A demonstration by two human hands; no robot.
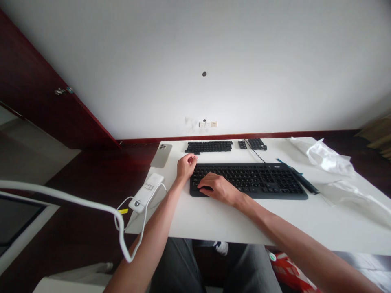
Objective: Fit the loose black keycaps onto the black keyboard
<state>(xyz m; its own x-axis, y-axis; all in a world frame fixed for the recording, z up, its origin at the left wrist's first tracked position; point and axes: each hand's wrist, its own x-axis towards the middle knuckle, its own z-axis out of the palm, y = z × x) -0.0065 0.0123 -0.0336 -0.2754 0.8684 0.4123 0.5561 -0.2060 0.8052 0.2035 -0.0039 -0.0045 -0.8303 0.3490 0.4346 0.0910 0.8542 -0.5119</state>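
- A long black plastic keyboard point(249, 179) is seen at the centre of the frame, laid flat on a white rectangular table point(207, 219); its keys are partly pale-edged.
- The right hand point(216, 187) is placed over the left part of the keyboard. Its fingers are bent downward, with a gap visible between thumb and forefinger; whether a key is pinched cannot be told.
- The left hand point(187, 167) is held just beside the keyboard's upper-left corner, fingers curled loosely inward. Whether anything is gripped cannot be told.
- A wide block of small black keycaps point(210, 146) is set out in rows above the keyboard, near the left hand.
- Two smaller black keycap groups, one narrow point(242, 145) and one wider point(256, 144), are placed to its right; a thin black cable point(255, 153) is run between them to the keyboard.
- A slim black-and-blue stick-like tool point(302, 180) is laid slantwise at the keyboard's right end.
- Crumpled translucent white plastic point(330, 156) is spread at the right of the frame.
- A pale metallic smartphone point(161, 156) is laid at the table's upper-left corner, camera side up.
- A white oblong plastic power unit point(147, 190) is positioned below the phone, with a white cord point(105, 206) looped in front.
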